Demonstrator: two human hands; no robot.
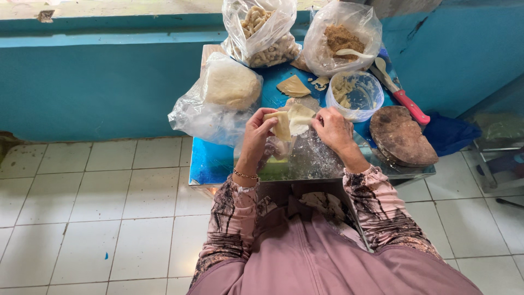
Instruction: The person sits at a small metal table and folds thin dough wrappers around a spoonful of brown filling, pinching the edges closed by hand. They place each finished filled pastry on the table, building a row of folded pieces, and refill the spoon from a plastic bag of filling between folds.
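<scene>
Lap and knees of a seated person fill the near edge, covered in mauve cloth, with patterned pink sleeves reaching forward over a white tiled floor (98,207). Just beyond the knees stands a small blue desk (210,161), its near part dusted with flour.

Above that floury patch, both hands meet around a thin, pale dough wrapper (290,121). The left hand (256,134), with a thin bracelet at the wrist, has its grip closed on the wrapper's left side, fingers curled over the folded edge. The right hand (334,128) has its grip pinched shut on the wrapper's right edge. The wrapper is held just off the desk, between the two hands, partly folded.

To the left of the hands lies a large lump of dough in a clear plastic bag (218,93). To the right sits a dark round wooden block (401,136), with a red-handled knife (401,95) just beyond it. Slightly farther, a clear plastic tub (356,94) holds pale filling, and a loose dough piece (293,86) lies left of it.

At the far edge stand two open plastic bags: the left bag (262,33) holds small shaped pieces, the right bag (341,38) holds brown crumbly filling and a pale spoon. Behind the desk runs a teal wall (98,82).
</scene>
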